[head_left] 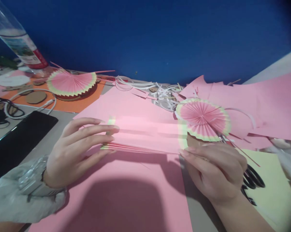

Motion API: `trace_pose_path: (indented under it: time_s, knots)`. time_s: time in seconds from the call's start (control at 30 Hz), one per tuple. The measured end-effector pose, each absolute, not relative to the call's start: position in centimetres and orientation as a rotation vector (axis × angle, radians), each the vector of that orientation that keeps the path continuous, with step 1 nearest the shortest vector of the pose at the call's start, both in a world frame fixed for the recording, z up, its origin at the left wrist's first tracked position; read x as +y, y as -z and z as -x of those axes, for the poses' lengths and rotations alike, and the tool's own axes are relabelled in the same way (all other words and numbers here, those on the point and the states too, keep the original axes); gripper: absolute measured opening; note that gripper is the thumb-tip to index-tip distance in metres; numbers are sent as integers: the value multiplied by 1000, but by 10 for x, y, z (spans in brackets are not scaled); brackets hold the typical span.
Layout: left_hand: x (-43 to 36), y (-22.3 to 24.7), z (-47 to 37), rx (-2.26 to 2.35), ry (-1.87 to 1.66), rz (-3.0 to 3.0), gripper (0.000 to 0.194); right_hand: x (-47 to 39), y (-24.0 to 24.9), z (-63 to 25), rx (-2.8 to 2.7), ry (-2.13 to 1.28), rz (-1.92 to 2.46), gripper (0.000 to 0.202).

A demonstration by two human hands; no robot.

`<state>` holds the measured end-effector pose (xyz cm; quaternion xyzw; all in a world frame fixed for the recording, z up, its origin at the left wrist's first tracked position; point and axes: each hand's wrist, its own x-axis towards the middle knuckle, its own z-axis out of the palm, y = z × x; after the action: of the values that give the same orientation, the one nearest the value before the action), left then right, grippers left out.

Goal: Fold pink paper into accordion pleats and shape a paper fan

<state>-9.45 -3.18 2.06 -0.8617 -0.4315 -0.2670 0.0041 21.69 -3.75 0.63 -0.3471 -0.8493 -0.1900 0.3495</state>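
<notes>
Clock positions are referenced to the pleated paper at centre. A blue wall (160, 35) forms the background at 12 o'clock. A large pink sheet (126, 193) lies on the grey tabletop (198, 212), extending to 6 o'clock. Further pink sheets (268, 103) lie between 2 and 3 o'clock; a pale yellow sheet (273, 193) is at 4 o'clock and an orange sheet (65, 104) at 10 o'clock.

The pleated paper (147, 132), pink with yellow-green ends, is supported above the large sheet, its stacked folds along the near edge. The left hand (70, 151), at 9 o'clock, grips the left end, fingers spread above, thumb below. The right hand (218, 170), at 4 o'clock, pinches the near right corner between thumb and forefinger.

A black phone (27, 138) lies at 9 o'clock. A bottle (20, 42) stands at 10 o'clock, beyond a pleated fan (73, 83). A round fan (202, 116) is at 2 o'clock, white paper strips (168, 93) at 1 o'clock, and a cardboard disc (35, 96) at 10 o'clock.
</notes>
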Motion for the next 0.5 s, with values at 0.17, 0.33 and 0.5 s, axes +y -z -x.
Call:
trace_pose_path:
  time_s: [0.17,0.33,0.5]
  knots:
    - [-33,-22,92,-1389,861,2539,27,-36,-7,-216,-2211,481,876,34]
    - [-34,-22,92,-1455,859,2547,20,-36,-7,-216,-2232,475,891,35]
    - [-33,-21,93,-1388,924,2569,14,-36,-6,-217,-2253,488,875,35]
